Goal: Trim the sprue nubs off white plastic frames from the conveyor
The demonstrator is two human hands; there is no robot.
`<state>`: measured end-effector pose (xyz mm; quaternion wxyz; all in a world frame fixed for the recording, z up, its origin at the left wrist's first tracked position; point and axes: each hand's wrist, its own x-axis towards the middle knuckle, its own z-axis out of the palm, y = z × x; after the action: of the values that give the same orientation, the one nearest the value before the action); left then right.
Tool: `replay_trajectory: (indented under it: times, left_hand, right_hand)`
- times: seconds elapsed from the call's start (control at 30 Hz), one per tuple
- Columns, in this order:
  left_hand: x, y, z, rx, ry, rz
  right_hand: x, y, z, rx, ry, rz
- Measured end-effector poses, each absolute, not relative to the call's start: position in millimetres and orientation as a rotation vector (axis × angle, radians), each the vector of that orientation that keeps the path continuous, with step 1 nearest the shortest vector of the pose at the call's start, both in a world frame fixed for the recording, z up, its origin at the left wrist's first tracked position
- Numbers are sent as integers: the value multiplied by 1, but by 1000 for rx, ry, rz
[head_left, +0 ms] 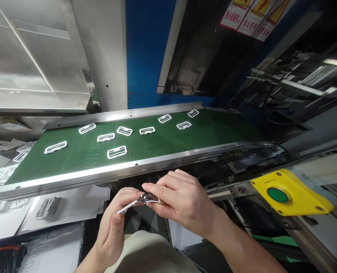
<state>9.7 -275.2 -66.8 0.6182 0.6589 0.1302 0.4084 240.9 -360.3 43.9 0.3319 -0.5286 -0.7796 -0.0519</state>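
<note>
Below the conveyor's near rail, my left hand (pixel 113 223) pinches a thin white plastic frame (pixel 128 206), seen nearly edge-on. My right hand (pixel 182 197) is closed around a small pair of metal nippers (pixel 147 198); most of their handles is hidden in the palm. The nippers' head meets the right end of the frame, close to my left fingertips. Similar white slotted frames, such as this one (pixel 117 152), lie scattered on the green conveyor belt (pixel 162 142) beyond my hands.
More white frames pile up past the belt's left end. A stack of frames (pixel 48 207) rests on white sheets (pixel 83 203) at left. At right sits a yellow box (pixel 299 193) with a green button (pixel 277 195). A blue machine (pixel 148 49) stands behind the belt.
</note>
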Motion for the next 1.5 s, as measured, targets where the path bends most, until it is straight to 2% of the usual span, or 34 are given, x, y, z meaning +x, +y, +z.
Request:
replay_trajectory:
  times: [0.47,0.73,1.5]
  left_hand:
    - [4,-279,-82,1641,377,1102]
    - [13,-282,-72,1786,419,1258]
    - [12,-277,-73,1862,425,1256]
  right_hand:
    - [226,-370,39,-1391,-2016,-88]
    - [222,-371,43,-1411,-2046,-89]
    - [226,-367,43,-1403,-2114,-322]
